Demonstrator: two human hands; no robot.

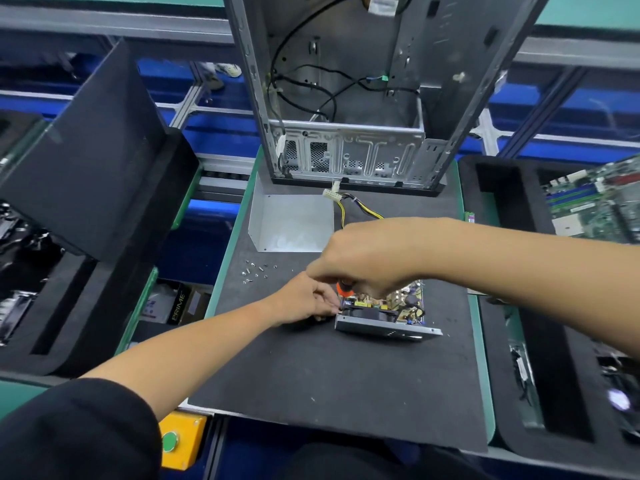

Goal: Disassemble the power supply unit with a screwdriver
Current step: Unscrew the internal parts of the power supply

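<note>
Unscrewing at the PSU [388, 317] left edge appears to be the step in hand. Right hand [367, 261] is curled around the orange screwdriver [344, 289], tip hidden. Left hand [311, 301] pinches the PSU's left end, steadying it. PSU lies mid-table [346, 393], cover [292, 223] off behind it, board and fan exposed. Loose screws [256, 271] lie just left. Next: lift screw out, likely free the board.

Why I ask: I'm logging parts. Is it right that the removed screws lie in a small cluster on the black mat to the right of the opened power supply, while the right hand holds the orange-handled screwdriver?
Not quite. The head view shows the screws on the black mat to the left of the power supply, not the right. The right hand does hold the orange-handled screwdriver.
</note>
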